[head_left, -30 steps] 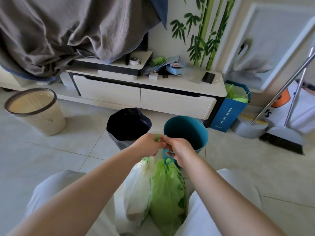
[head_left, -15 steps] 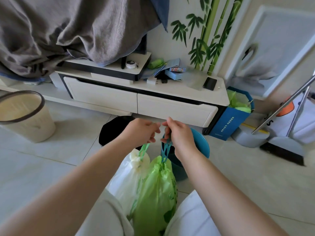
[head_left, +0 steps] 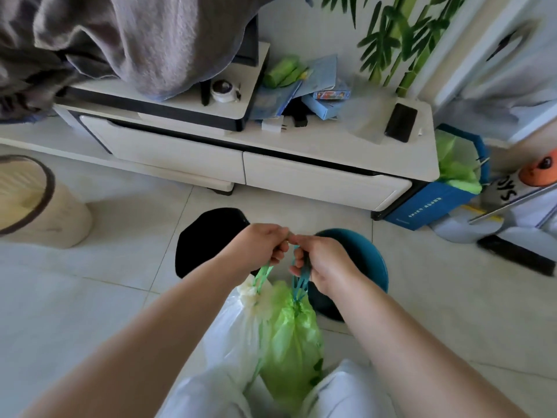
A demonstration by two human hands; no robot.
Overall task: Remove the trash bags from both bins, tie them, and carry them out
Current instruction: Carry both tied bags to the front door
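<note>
Two tied trash bags hang side by side in front of me. My left hand [head_left: 261, 245] grips the green drawstring of the white trash bag [head_left: 238, 324]. My right hand [head_left: 321, 260] grips the blue drawstring of the green trash bag [head_left: 291, 342]. The two fists touch above the bags. Behind them on the floor stand a black bin [head_left: 205, 236] and a teal bin [head_left: 366, 260], both partly hidden by my hands and neither showing a bag inside.
A beige bin [head_left: 39, 203] stands at the left. A white TV cabinet [head_left: 247, 164] runs across the back, with a grey blanket [head_left: 120, 40] draped above it. A blue box [head_left: 431, 203] with green bags and a broom [head_left: 518, 257] sit at the right.
Both hands have lifted the two bags higher off the floor and stayed together. The view has moved closer to the cabinet and tilted down.
</note>
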